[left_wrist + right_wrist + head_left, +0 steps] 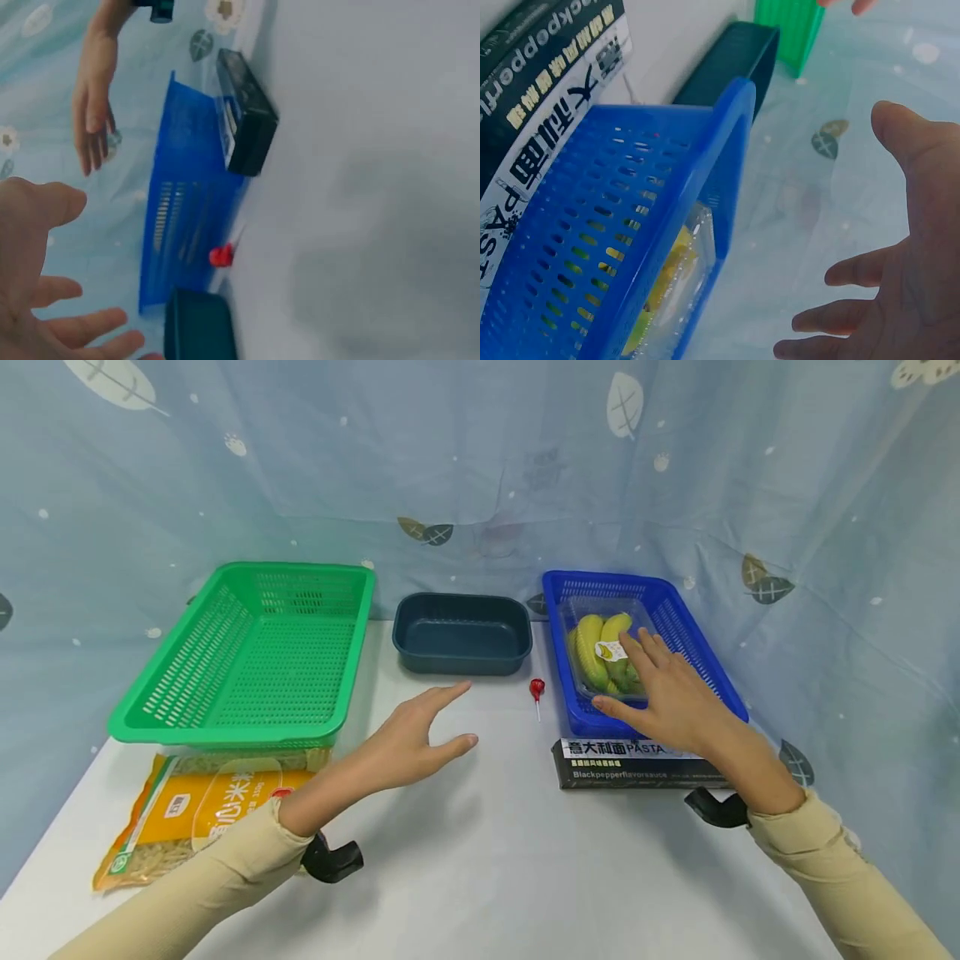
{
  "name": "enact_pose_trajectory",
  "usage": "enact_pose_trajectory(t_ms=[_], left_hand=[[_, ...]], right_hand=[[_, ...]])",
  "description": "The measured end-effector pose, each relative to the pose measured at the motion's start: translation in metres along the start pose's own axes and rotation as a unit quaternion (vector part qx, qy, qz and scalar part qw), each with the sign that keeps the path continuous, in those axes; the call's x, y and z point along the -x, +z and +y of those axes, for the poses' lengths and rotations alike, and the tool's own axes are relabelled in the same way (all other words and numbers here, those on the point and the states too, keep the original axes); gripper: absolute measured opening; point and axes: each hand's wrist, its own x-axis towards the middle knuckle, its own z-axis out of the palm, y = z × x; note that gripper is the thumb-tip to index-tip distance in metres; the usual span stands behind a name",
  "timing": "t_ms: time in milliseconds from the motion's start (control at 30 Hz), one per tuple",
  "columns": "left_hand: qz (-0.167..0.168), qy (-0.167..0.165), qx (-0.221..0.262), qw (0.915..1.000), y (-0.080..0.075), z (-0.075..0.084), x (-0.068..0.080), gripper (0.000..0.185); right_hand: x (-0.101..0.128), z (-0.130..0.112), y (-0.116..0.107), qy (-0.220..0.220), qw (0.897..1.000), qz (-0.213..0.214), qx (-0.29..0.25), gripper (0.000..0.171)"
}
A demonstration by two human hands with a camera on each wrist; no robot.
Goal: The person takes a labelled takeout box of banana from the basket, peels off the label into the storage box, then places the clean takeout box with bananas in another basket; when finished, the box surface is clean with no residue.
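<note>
My right hand (pixel 671 697) hovers over the blue basket (pixel 693 647), its fingers spread and holding nothing. Inside that basket lies a clear plastic box of bananas (pixel 592 652) with a white label, partly covered by the hand in the head view. My left hand (pixel 408 739) hangs in the air over the middle of the table, thumb and fingers apart, nothing in its grasp. Beyond it sits a dark teal bin (pixel 462 647). A red lollipop (pixel 537 687) lies between the bin and the blue basket. In the right wrist view the right hand (pixel 907 247) is beside the basket's rim.
A green basket (pixel 296 668) stands at the back left. In front of it, partly under the left forearm, lies an orange bag of pasta (pixel 172 814). A black pasta box (pixel 630 768) lies before the blue basket. A patterned blue curtain (pixel 480 460) hangs behind.
</note>
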Motion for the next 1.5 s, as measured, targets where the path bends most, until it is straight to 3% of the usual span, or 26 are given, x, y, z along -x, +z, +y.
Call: enact_pose_trajectory(t_ms=[167,367,700,867,1100,1233,1300,1400,1500], left_hand=[[-0.004,-0.006,0.009,0.9999,0.010,-0.005,-0.023,0.068],[0.000,-0.016,0.081,0.9966,0.025,-0.007,-0.051,0.065],[0.008,-0.033,0.136,0.9902,0.061,0.006,-0.081,0.064],[0.004,-0.044,0.189,0.9809,0.077,0.013,-0.089,0.063],[0.024,-0.075,0.243,0.9669,0.083,0.020,-0.104,0.061],[0.024,-0.113,0.302,0.9464,0.089,0.024,-0.115,0.064],[0.027,-0.137,0.337,0.9311,0.092,0.025,-0.120,0.065],[0.033,-0.170,0.397,0.9015,0.095,0.028,-0.126,0.066],[0.038,-0.188,0.434,0.8804,0.099,0.031,-0.130,0.066]], right_hand=[[-0.008,0.007,-0.003,0.019,0.999,-0.017,-0.029,0.097],[-0.022,0.013,-0.010,0.023,0.999,-0.023,-0.041,0.094],[-0.043,0.041,-0.010,0.046,0.996,-0.042,-0.056,0.094],[-0.049,0.056,-0.007,0.048,0.997,-0.036,-0.057,0.093],[-0.073,0.068,-0.008,0.044,0.998,-0.018,-0.048,0.092],[-0.087,0.072,-0.009,0.048,0.997,-0.016,-0.050,0.091],[-0.092,0.074,-0.009,0.054,0.997,-0.020,-0.052,0.091],[-0.100,0.078,-0.006,0.064,0.996,-0.030,-0.053,0.090],[-0.106,0.084,-0.003,0.080,0.995,-0.039,-0.054,0.091]])
